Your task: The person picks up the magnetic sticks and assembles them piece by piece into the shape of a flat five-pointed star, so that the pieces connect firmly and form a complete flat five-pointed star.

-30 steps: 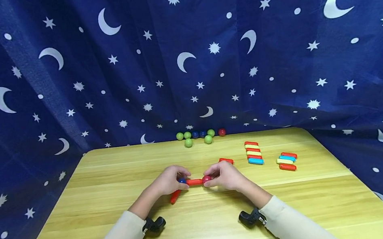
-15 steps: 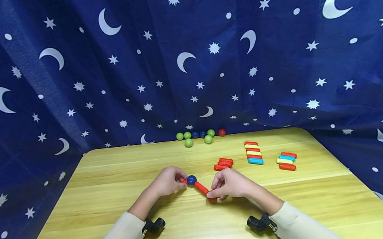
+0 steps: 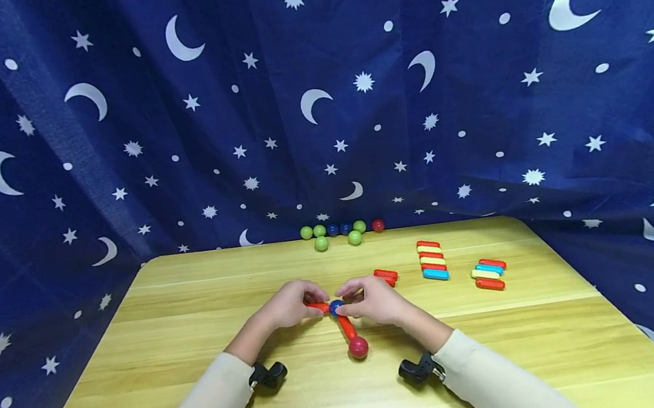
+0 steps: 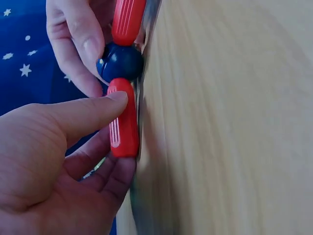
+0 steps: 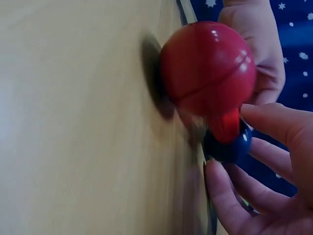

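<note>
My left hand [image 3: 289, 305] pinches a red ridged rod [image 4: 125, 129] between thumb and fingers. That rod's end meets a dark blue ball [image 3: 335, 308]. Thumb and fingers of my right hand [image 3: 377, 300] hold the blue ball from the other side. A second red rod [image 3: 347, 327] runs from the ball toward the front of the table. At its near end sits a red ball [image 3: 358, 347], large in the right wrist view, where it partly covers the rod and the blue ball.
Past my right hand lie loose red rods [image 3: 386, 274], partly hidden by it. Farther right are a stack of red, yellow and blue rods [image 3: 432, 260] and a smaller group [image 3: 489, 274]. Several green balls [image 3: 321, 243], blue balls [image 3: 339, 229] and a red ball [image 3: 378, 225] line the back edge.
The second rod with its red ball has swung from pointing right to pointing toward the front. My right hand let go of the red ball and now holds the blue ball; my left grips the other rod.
</note>
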Available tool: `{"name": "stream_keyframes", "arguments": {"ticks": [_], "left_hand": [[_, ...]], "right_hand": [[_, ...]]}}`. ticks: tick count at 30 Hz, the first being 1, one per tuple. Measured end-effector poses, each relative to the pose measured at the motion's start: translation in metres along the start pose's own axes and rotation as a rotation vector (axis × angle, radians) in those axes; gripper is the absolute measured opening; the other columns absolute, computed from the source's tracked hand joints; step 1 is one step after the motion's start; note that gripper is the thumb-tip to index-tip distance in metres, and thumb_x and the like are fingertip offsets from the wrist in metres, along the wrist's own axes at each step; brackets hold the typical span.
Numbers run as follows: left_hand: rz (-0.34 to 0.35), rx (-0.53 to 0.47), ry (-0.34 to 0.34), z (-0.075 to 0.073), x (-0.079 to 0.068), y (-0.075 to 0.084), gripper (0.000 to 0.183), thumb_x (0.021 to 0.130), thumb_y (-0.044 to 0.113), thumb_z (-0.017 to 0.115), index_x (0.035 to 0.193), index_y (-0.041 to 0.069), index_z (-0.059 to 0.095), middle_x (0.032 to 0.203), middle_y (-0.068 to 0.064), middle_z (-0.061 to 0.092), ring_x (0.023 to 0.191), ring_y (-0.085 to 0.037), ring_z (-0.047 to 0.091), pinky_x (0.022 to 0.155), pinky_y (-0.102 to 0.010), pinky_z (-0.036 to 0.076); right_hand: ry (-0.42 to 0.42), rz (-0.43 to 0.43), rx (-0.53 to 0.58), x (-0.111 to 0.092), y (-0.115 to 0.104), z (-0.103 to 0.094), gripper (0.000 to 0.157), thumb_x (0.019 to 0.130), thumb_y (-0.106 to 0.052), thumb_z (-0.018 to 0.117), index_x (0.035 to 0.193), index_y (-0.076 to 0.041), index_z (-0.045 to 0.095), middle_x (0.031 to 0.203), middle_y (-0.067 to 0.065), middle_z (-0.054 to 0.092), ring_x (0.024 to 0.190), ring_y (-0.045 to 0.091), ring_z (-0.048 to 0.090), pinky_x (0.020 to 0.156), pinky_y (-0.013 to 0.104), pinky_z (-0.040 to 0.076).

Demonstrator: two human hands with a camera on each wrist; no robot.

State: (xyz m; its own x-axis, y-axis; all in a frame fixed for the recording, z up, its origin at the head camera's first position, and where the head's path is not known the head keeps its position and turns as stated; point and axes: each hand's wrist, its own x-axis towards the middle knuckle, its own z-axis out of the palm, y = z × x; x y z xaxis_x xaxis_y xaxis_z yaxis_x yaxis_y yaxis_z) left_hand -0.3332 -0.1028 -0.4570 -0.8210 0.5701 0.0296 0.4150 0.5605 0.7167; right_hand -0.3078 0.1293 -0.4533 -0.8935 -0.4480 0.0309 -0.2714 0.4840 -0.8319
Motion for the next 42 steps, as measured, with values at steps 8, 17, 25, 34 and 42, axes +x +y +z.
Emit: {"name": "stream_keyframes", "arguments": {"ticks": [8, 17, 25, 34, 42], "left_hand": [[-0.003, -0.102, -0.013, -0.004, 0.010, -0.008, 0.022, 0.088, 0.005, 0.079, 0.108, 0.000, 0.074, 0.098, -0.007, 0.074, 0.086, -0.009, 0.066, 0.081, -0.025, 0.056], [-0.064, -0.042, 0.226, -0.007, 0.041, -0.021, 0.019, 0.095, 0.007, 0.070, 0.113, -0.001, 0.073, 0.095, -0.008, 0.073, 0.088, -0.016, 0.065, 0.085, -0.033, 0.055], [-0.191, -0.029, 0.351, -0.012, 0.074, -0.018, 0.036, 0.097, 0.010, 0.068, 0.130, -0.001, 0.064, 0.123, -0.021, 0.064, 0.107, -0.031, 0.065, 0.096, -0.044, 0.053], [-0.264, -0.013, 0.414, -0.007, 0.102, -0.017, 0.056, 0.095, 0.013, 0.071, 0.146, 0.002, 0.052, 0.145, -0.025, 0.041, 0.130, -0.038, 0.052, 0.114, -0.048, 0.042], [-0.266, 0.037, 0.342, -0.008, 0.113, -0.017, 0.061, 0.096, 0.012, 0.070, 0.152, 0.010, 0.047, 0.158, -0.023, 0.034, 0.144, -0.039, 0.043, 0.120, -0.049, 0.036]], "right_hand": [[0.039, -0.018, -0.155, 0.008, -0.003, 0.004, 0.025, 0.084, -0.025, 0.085, 0.104, -0.010, 0.079, 0.099, 0.004, 0.078, 0.083, 0.012, 0.066, 0.074, 0.027, 0.054], [0.107, 0.008, -0.137, -0.003, 0.004, -0.002, 0.021, 0.081, -0.027, 0.088, 0.093, -0.011, 0.080, 0.087, -0.001, 0.077, 0.075, 0.007, 0.064, 0.068, 0.025, 0.052], [0.138, -0.005, -0.158, -0.010, 0.007, -0.007, 0.022, 0.079, -0.027, 0.089, 0.091, -0.011, 0.081, 0.082, -0.002, 0.076, 0.072, 0.004, 0.063, 0.066, 0.023, 0.052], [0.140, -0.030, -0.155, -0.012, 0.010, -0.009, 0.024, 0.077, -0.028, 0.091, 0.086, -0.010, 0.079, 0.077, -0.003, 0.074, 0.070, 0.005, 0.063, 0.065, 0.023, 0.052], [0.122, 0.019, -0.139, -0.011, 0.010, -0.009, 0.025, 0.077, -0.028, 0.091, 0.092, -0.011, 0.079, 0.081, -0.003, 0.075, 0.073, 0.006, 0.065, 0.067, 0.025, 0.053]]}}
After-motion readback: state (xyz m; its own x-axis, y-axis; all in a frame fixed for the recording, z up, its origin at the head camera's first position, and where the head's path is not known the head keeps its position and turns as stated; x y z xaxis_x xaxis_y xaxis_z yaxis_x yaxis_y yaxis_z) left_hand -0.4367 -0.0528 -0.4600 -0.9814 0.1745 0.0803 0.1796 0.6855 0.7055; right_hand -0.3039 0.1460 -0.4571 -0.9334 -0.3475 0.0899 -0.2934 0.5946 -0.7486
